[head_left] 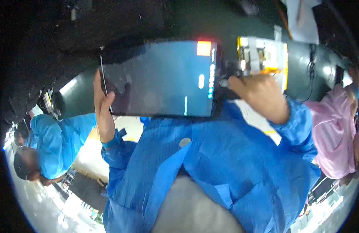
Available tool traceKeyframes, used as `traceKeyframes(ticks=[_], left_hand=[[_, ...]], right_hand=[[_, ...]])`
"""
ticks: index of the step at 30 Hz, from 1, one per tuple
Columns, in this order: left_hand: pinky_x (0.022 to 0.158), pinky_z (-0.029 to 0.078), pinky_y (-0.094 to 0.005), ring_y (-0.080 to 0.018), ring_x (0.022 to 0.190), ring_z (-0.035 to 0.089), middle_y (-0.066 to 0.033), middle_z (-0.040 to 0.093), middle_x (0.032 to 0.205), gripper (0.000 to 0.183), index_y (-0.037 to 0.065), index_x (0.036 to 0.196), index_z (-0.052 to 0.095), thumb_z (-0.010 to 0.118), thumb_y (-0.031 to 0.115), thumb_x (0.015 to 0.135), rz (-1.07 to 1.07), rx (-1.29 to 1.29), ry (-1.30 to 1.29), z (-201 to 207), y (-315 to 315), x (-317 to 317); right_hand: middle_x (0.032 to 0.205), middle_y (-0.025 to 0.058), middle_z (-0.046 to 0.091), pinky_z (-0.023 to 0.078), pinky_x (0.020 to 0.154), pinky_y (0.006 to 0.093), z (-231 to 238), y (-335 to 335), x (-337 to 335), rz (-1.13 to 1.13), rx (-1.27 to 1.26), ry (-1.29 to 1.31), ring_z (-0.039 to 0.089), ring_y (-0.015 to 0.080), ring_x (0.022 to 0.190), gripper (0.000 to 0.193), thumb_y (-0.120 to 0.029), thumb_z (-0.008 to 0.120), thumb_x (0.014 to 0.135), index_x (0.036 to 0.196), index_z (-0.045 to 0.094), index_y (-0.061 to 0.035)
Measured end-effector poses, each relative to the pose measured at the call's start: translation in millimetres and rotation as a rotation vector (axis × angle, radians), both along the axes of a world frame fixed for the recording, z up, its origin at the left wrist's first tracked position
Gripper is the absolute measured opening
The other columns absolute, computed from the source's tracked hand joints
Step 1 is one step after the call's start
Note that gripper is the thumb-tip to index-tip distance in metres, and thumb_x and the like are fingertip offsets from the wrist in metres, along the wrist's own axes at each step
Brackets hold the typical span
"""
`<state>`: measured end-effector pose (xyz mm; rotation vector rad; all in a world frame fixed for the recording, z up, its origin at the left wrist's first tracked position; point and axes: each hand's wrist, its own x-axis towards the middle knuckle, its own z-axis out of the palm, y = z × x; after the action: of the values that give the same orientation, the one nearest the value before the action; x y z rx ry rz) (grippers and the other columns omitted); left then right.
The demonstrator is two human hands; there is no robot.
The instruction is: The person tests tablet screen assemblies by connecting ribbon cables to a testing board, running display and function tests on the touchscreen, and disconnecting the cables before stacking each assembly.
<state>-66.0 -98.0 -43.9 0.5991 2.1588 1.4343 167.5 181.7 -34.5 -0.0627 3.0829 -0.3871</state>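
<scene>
A tablet (160, 77) with a lit blue-grey screen is held up in front of my chest, its long side running left to right. My left hand (103, 106) grips its left edge, thumb at the front and fingers along the side. At the opposite edge, my right hand (261, 93) is closed in a pinch on a small pale cable plug (224, 82). The plug points toward the tablet's right side; whether it sits in a port cannot be made out. Icons and an orange-red square show at the screen's right end.
Behind my right hand, a yellow-edged panel with tape strips (281, 50) lies on the dark green bench (187, 23). Dark cables (312, 64) hang or lie farther right. A person in light blue (57, 139) is at the left, another in pink (334, 132) at the right.
</scene>
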Motion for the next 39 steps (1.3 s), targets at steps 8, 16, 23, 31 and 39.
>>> traceKeyframes(ticks=[8,16,23,31,39], left_hand=[[0.108,0.023,-0.0364,-0.0273,0.131,0.032,-0.0139,0.037,0.14,0.055,0.005,0.137,0.038,0.052,0.025,0.088,-0.023,-0.034,0.047,4.0,-5.3,-7.3],[0.105,0.03,-0.0376,-0.0321,0.124,0.042,-0.016,0.046,0.134,0.05,0.002,0.131,0.045,0.055,0.014,0.083,-0.062,-0.06,0.639,35.7,33.0,12.6],[0.105,0.03,-0.0354,-0.0285,0.125,0.042,-0.0135,0.048,0.132,0.047,0.004,0.129,0.048,0.057,0.016,0.084,0.063,0.083,0.677,28.2,18.1,7.2],[0.108,0.026,-0.0395,-0.0252,0.126,0.041,-0.0125,0.049,0.131,0.042,0.005,0.128,0.049,0.048,0.025,0.092,0.439,-0.03,0.602,12.5,-50.3,-9.3],[0.106,0.028,-0.038,-0.0244,0.124,0.043,-0.0125,0.049,0.13,0.04,0.004,0.128,0.049,0.048,0.023,0.092,0.471,-0.058,0.617,18.2,-43.5,-12.7]], right_hand=[[0.064,0.0064,0.057,0.046,0.049,0.0339,-6.7,-14.1,11.2,-0.155,-0.077,0.124,0.059,0.0224,0.055,0.019,-0.015,0.069,0.075,0.088,0.058,-0.0062],[0.082,0.0087,0.062,0.05,0.053,0.0301,39.0,40.9,-7.4,-0.424,-0.098,0.068,0.062,0.0216,0.062,0.014,-0.012,0.066,0.079,0.091,0.063,-0.0047],[0.128,0.0169,0.047,0.039,0.098,0.0408,-22.9,122.2,-106.8,-0.153,0.029,0.33,0.047,0.0344,0.117,0.067,-0.02,0.07,0.078,0.137,0.038,-0.0142],[0.119,0.0167,0.053,0.047,0.088,0.041,-21.3,131.2,-101.4,-0.256,0.027,0.35,0.055,0.0353,0.107,0.059,-0.024,0.069,0.079,0.133,0.043,-0.0198],[0.121,0.017,0.052,0.043,0.091,0.0433,-36.5,141.0,-97.2,-0.264,0.044,0.352,0.053,0.0377,0.107,0.059,-0.022,0.067,0.081,0.134,0.041,-0.0198]])
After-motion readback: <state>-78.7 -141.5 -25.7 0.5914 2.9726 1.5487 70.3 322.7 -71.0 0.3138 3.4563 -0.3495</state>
